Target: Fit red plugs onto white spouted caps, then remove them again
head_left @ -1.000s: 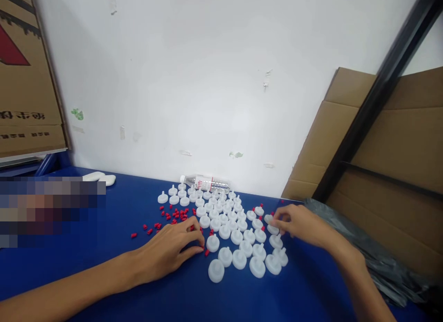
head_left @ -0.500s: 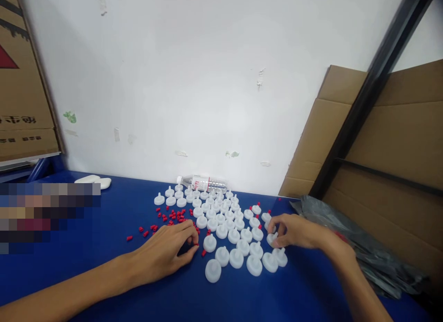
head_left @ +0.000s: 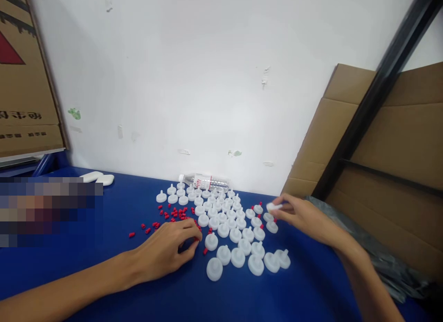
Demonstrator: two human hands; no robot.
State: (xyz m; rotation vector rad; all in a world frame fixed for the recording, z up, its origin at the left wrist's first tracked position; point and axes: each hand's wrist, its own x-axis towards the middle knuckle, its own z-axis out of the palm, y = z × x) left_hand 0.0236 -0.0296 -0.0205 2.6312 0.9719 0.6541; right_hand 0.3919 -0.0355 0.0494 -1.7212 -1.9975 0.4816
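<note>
My right hand point(head_left: 294, 216) is raised at the right of the group and pinches a white nozzle cap point(head_left: 273, 207), tipped on its side with its spout toward my palm. Near the middle of the blue table point(head_left: 155, 299), my left hand point(head_left: 169, 248) rests with thumb and fingers curled together; a bit of red, apparently a small red cap, shows at the fingertips. Many white nozzle caps point(head_left: 237, 257) stand spout up between my hands. Small red caps point(head_left: 180, 214) lie scattered beyond my left hand. Several more red caps lie among the white ones at right.
A clear plastic bottle point(head_left: 207, 181) lies against the white wall point(head_left: 194, 82). Grey plastic bags point(head_left: 377, 266) and cardboard point(head_left: 398, 174) are at the right. White objects point(head_left: 104, 179) lie back left, near a blurred patch. A printed carton point(head_left: 27, 91) stands far left.
My right hand has lifted a white nozzle cap and moved it up and away from me, tipping it over. My left hand stays almost in place, its fingers slightly shifted.
</note>
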